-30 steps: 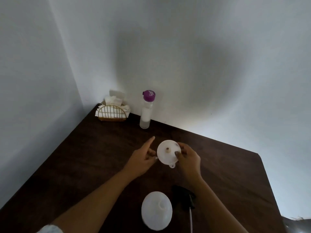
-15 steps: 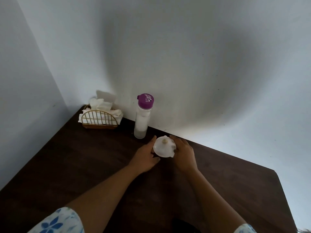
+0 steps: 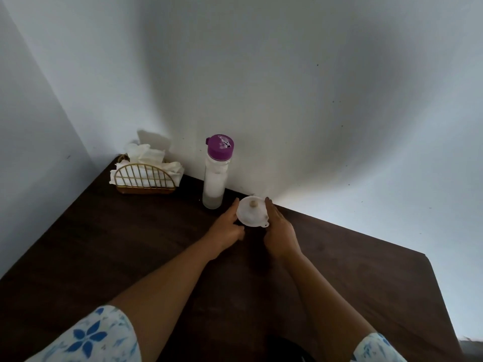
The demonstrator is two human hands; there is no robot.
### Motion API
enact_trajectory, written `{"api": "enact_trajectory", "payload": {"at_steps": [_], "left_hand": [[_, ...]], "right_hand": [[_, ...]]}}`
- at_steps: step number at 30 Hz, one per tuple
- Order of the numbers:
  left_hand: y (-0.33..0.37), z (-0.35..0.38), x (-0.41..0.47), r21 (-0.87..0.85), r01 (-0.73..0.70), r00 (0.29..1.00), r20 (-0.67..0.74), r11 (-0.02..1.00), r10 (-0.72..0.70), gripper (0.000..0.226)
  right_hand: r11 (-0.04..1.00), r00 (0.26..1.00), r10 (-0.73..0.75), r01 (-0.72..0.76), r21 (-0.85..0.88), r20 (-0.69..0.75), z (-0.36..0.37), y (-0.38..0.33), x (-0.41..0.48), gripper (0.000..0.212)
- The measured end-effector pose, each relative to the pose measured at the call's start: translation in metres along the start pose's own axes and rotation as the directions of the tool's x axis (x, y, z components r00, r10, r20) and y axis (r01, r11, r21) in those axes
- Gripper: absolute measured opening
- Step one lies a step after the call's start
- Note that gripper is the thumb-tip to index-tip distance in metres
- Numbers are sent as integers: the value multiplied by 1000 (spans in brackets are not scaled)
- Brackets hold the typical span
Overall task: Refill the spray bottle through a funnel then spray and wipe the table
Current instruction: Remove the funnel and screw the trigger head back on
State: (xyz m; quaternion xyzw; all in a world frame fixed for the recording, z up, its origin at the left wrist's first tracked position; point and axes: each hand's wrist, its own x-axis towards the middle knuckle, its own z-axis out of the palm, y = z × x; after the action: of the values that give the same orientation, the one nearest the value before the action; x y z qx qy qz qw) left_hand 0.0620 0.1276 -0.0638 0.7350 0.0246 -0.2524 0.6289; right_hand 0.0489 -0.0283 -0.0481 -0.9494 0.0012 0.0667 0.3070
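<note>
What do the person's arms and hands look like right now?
The left hand and right hand are bare: no gloves, rings or watch visible. Forearms are uncovered. The left sleeve and right sleeve are short, white with a blue flower print.

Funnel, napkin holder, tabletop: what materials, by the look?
Funnel: probably plastic, translucent white, matte; there is a moulded tab on its rim.
Napkin holder: likely thin metal wire, gold-coloured with a slight shine, bent into an arched grid.
Tabletop: dark brown wood or wood-look laminate, low sheen; the grain is too faint to settle which.
</note>
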Motion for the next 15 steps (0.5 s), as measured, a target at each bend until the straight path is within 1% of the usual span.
{"api": "enact_trajectory", "payload": {"at_steps": [2,3,5,7,9,12,15], "left_hand": [[4,0,0,-26,31,999,8,999,-31,97],[6,0,-2,-10,49,999,-1,999,-49,99],[8,1,-5,35,82,995,-54,996,-80,100],[7,2,-11,44,85,992,-101,995,-80,98],[5,4,-19,19,62,991,-117,998,-59,98],[8,10,-42,2,-10,993,-122,1000,10,97],[6,20,-74,-17,-88,995,-55,996,87,96]], "right_hand": [[999,997,27,-24,-45,71,-1,-2,-1,97],[997,995,42,-36,-69,93,-1,-2,-1,102],[995,994,71,-64,-73,87,-3,-2,-4,107],[993,993,100,-96,-65,59,-5,-2,-11,104],[991,992,121,-119,-68,36,-5,0,-21,99],[989,992,125,-124,-86,13,-9,-1,-46,94],[983,992,125,-124,-133,1,-13,1,-81,92]]}}
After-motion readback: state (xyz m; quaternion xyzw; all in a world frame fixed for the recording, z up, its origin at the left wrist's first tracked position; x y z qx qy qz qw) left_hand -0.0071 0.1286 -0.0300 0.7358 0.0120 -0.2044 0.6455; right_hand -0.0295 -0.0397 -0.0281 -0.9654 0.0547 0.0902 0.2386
